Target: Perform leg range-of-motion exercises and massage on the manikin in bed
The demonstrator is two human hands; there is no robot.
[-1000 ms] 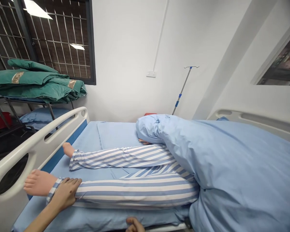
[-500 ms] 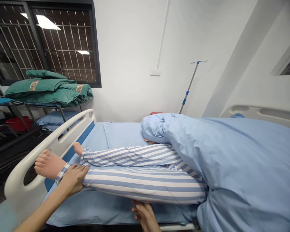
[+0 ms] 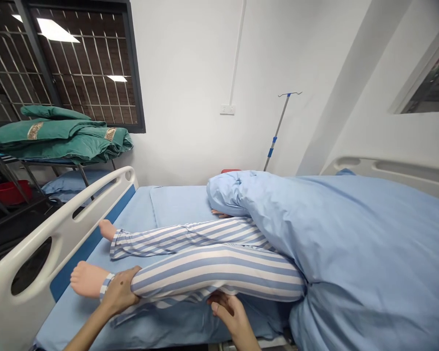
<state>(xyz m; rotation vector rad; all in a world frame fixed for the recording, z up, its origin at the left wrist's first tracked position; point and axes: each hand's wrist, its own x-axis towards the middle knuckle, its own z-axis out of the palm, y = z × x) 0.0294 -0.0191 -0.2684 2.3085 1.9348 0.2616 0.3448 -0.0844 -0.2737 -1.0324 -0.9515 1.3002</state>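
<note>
A manikin with smooth pinkish feet lies on the bed [image 3: 175, 202], its legs in blue-and-white striped trousers. The near leg [image 3: 223, 265] is slightly bent at the knee, its foot [image 3: 89, 279] resting by the footboard end. Around the lower shin, just above the ankle, my left hand [image 3: 122, 291] is closed. My right hand [image 3: 231, 314] is at the underside of the knee, fingers curled beneath the trouser cloth and partly hidden. The far leg [image 3: 183, 234] lies straighter behind. A blue quilt [image 3: 336, 234] covers the upper body; fingertips [image 3: 220, 213] show under its edge.
A cream footboard [image 3: 62, 234] rises at left, and a matching headboard [image 3: 395, 168] at right. Behind the bed stands an IV pole [image 3: 276, 136]. Folded green bedding [image 3: 66, 139] is piled under the window, with a red basin [image 3: 10, 192] below.
The near leg's knee has bent and its foot has come toward me and the right. My left hand moved with the shin; my right hand has gone under the knee. The view has turned slightly right.
</note>
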